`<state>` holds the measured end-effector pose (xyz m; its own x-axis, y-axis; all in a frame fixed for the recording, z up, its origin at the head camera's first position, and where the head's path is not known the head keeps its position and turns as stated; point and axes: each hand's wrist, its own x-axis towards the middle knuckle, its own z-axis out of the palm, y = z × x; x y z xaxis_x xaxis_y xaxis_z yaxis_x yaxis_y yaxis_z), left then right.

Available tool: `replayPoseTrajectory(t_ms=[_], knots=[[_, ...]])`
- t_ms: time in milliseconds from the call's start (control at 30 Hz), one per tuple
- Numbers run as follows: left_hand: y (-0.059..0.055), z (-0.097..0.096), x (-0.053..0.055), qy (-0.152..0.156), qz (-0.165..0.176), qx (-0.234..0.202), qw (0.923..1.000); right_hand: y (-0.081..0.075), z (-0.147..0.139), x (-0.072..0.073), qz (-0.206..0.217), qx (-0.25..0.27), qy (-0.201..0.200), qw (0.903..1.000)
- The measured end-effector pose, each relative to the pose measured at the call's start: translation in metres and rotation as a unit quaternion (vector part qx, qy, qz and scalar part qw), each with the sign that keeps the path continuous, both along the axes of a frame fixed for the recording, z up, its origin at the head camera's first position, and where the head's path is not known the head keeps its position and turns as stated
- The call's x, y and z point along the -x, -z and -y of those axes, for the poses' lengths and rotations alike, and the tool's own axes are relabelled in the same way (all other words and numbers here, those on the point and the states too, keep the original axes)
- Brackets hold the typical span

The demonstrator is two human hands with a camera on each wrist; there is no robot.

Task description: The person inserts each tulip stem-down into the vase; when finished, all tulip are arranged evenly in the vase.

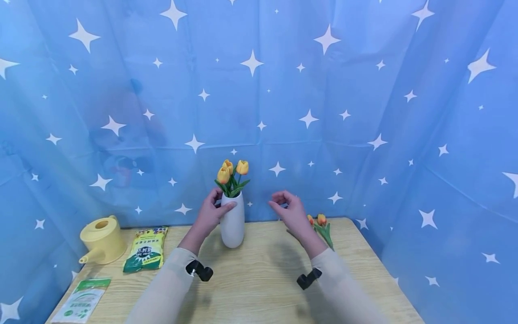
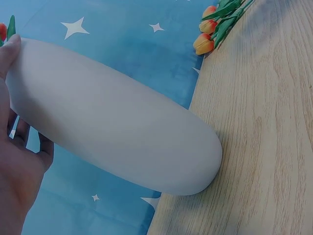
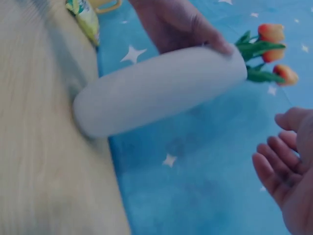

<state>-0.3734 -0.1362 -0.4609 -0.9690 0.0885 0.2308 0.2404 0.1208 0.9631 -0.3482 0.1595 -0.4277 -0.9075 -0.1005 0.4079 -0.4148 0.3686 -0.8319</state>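
A white vase [image 1: 232, 222] stands upright on the wooden table, holding several yellow-orange tulips [image 1: 242, 167] with green leaves. My left hand [image 1: 211, 210] grips the vase near its rim, the thumb on the front side and fingers behind. In the left wrist view the vase's smooth body [image 2: 117, 117] fills the middle. To the right of the vase, my right hand [image 1: 292, 211] hovers in the air with loosely bent fingers and holds nothing. The right wrist view shows that hand [image 3: 293, 171] apart from the tulips [image 3: 271, 33].
More tulips [image 1: 323, 227] lie at the table's back right, partly behind my right forearm. On the left are a yellow watering can [image 1: 106, 243], a green-yellow bag [image 1: 145, 249] and a white-green packet [image 1: 82, 300]. A blue starry curtain [image 1: 283, 90] hangs behind the table [image 1: 251, 288].
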Motion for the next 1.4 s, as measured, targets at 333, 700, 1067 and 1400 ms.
replayPoseTrajectory(t_ms=[333, 700, 1067, 1400], knots=[[-0.001, 0.001, 0.002, 0.001, 0.002, -0.005, 1.0000, 0.038, -0.056, -0.014, 0.032, -0.066, 0.044, 0.9963], [-0.001, 0.001, 0.001, 0.001, -0.005, -0.005, 1.0000, 0.074, -0.094, -0.025, 0.066, -0.108, 0.072, 0.9893], [0.000, 0.001, 0.001, -0.002, 0.000, -0.005, 1.0000, 0.105, -0.105, -0.030, 0.104, -0.129, 0.077, 0.9832], [0.002, 0.000, 0.002, 0.002, -0.007, -0.009, 0.9999, 0.121, -0.107, -0.030, 0.085, -0.164, 0.084, 0.9791]])
